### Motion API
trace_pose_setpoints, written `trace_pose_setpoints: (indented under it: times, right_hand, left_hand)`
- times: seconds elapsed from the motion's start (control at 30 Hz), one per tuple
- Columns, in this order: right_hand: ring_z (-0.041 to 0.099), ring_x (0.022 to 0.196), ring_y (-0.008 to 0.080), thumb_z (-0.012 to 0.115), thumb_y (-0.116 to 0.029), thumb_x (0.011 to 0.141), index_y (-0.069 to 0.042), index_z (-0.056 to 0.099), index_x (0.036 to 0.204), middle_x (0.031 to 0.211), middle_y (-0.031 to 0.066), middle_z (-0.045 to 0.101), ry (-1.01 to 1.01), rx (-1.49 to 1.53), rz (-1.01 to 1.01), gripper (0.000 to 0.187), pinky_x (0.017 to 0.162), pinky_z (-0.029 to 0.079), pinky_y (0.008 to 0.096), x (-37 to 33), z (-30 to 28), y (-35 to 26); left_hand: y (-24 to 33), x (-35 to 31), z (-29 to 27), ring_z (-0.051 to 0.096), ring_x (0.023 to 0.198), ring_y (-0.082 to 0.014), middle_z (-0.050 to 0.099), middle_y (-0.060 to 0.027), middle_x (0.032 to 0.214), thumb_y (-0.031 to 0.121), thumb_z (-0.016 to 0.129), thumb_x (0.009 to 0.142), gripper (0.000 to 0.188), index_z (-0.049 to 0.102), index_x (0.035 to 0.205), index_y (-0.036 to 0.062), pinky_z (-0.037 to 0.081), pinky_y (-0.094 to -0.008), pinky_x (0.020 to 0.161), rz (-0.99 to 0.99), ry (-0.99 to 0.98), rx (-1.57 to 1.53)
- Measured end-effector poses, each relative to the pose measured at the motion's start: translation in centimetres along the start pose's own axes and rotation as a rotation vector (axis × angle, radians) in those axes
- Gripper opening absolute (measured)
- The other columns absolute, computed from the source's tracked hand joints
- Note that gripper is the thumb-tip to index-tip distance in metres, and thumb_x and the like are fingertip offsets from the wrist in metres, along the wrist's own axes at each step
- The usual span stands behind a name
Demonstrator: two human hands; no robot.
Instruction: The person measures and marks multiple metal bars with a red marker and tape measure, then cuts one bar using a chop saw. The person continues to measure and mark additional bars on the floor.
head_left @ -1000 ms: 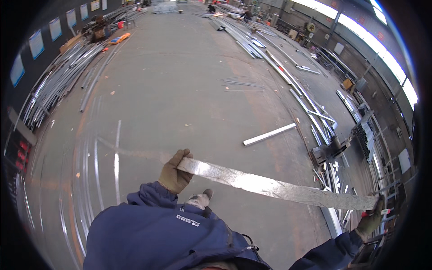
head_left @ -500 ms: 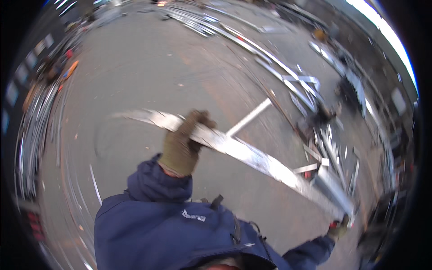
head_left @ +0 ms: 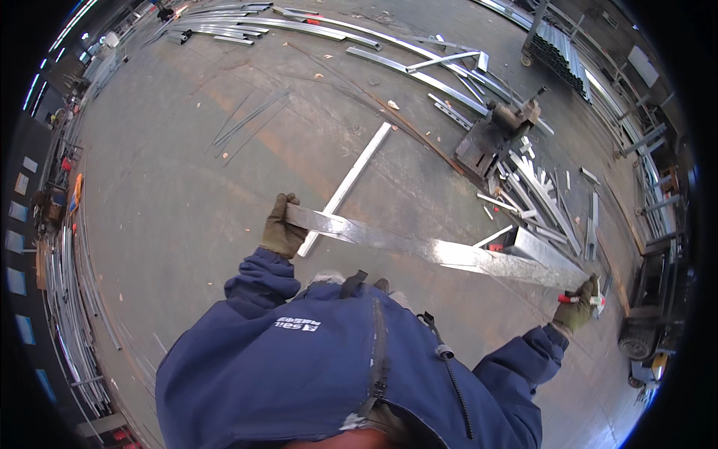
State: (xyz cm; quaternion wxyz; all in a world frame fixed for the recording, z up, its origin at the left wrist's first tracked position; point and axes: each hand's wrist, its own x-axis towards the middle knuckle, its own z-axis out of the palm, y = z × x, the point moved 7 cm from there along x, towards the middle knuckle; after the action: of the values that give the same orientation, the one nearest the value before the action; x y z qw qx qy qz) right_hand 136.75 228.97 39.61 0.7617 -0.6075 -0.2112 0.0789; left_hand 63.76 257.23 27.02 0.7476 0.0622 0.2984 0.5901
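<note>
Bright metal offcuts (head_left: 546,203) lie on the grey workshop floor (head_left: 164,187). A long metal strip (head_left: 434,252) stretches ahead of the blue jacket (head_left: 284,389) — from the gloved left hand (head_left: 282,230), gripping one end, to the right hand (head_left: 574,308), clasping the other, presumably so it can't sag. The right hand also holds a red-and-silver item (head_left: 565,298) (a tool, perhaps), likely just to keep it handy.

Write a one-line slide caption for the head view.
Gloved left hand and right hand hold a metal strip near its ends above the floor.

Grey, rust-stained floor (head_left: 172,165), dark poster-lined wall (head_left: 18,260), bright light strips (head_left: 73,24).
</note>
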Motion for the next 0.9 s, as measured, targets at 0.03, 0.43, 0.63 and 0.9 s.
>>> trace_pose_setpoints:
  times: [0.03, 0.43, 0.63, 0.9]
  right_hand:
    - [0.054, 0.08, 0.0061, 0.064, -0.016, 0.102, -0.002, 0.069, 0.129, 0.105, -0.0011, 0.067, -0.013, -0.008, -0.048, 0.03, 0.064, 0.043, 0.0218, 1.1, 1.3, -1.0]
    - [0.046, 0.067, 0.0037, 0.066, -0.019, 0.101, -0.007, 0.07, 0.129, 0.101, -0.0007, 0.068, 0.303, -0.409, -0.018, 0.031, 0.056, 0.038, 0.0208, 13.6, 9.5, -2.8]
    - [0.045, 0.052, 0.0086, 0.071, -0.026, 0.094, -0.011, 0.076, 0.114, 0.079, -0.0007, 0.065, 0.484, -0.277, 0.354, 0.025, 0.047, 0.035, 0.0252, 15.5, 9.3, 16.3]
    - [0.045, 0.061, 0.0073, 0.073, -0.018, 0.095, -0.011, 0.072, 0.124, 0.093, -0.002, 0.064, 0.447, -0.08, 0.554, 0.03, 0.051, 0.04, 0.0232, 18.6, 21.8, 26.6]
  left_hand:
    - [-1.0, 2.8, 0.7, 0.072, 0.09, -0.0177, 0.074, -0.0023, 0.096, 0.027, 0.073, 0.098, 0.016, 0.072, 0.104, 0.0123, 0.061, -0.0352, 0.083, 0.027, 0.009, 0.03]
    - [-17.3, 31.5, 9.2, 0.07, 0.083, -0.0216, 0.071, -0.0086, 0.091, 0.014, 0.064, 0.102, 0.016, 0.067, 0.108, -0.0005, 0.063, -0.037, 0.077, -0.273, 0.295, -0.102]
    - [-9.4, 43.9, 22.9, 0.07, 0.086, -0.0231, 0.07, -0.0103, 0.092, 0.016, 0.065, 0.1, 0.018, 0.067, 0.106, -0.0005, 0.059, -0.0379, 0.08, -0.087, 0.149, 0.212]
    - [0.3, 48.5, 45.6, 0.07, 0.073, -0.0173, 0.072, -0.0095, 0.086, 0.02, 0.068, 0.1, 0.02, 0.07, 0.102, 0.0, 0.055, -0.0299, 0.063, 0.31, -0.126, 0.58]
